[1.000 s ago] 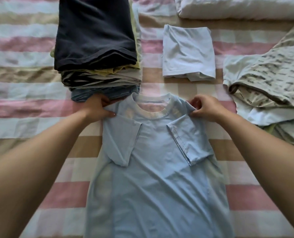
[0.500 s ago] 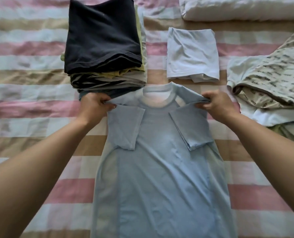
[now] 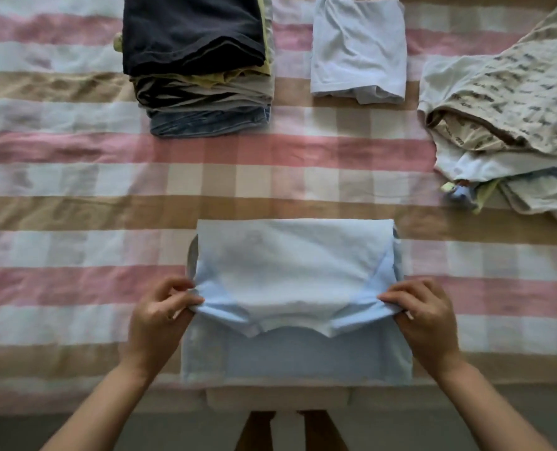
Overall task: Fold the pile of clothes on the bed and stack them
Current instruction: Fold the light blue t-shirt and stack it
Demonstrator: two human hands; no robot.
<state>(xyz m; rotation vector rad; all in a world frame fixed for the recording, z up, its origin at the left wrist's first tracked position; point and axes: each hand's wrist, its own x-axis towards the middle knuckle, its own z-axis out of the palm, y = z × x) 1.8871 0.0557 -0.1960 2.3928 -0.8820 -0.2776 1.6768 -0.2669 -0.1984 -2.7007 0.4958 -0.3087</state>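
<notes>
now the light blue shirt (image 3: 290, 265) lies flat at the near edge of the bed (image 3: 75, 203), doubled over, well apart from the folded stack (image 3: 199, 60) at the far left. the left grip (image 3: 160, 315) and right grip (image 3: 423, 315) each pinch a shoulder corner of the upper layer. best to lower both corners level, line them on the hem below, then smooth outward. its neckline points toward the person, the crease away; the long axis, i judge, runs left to right across the bed.
</notes>
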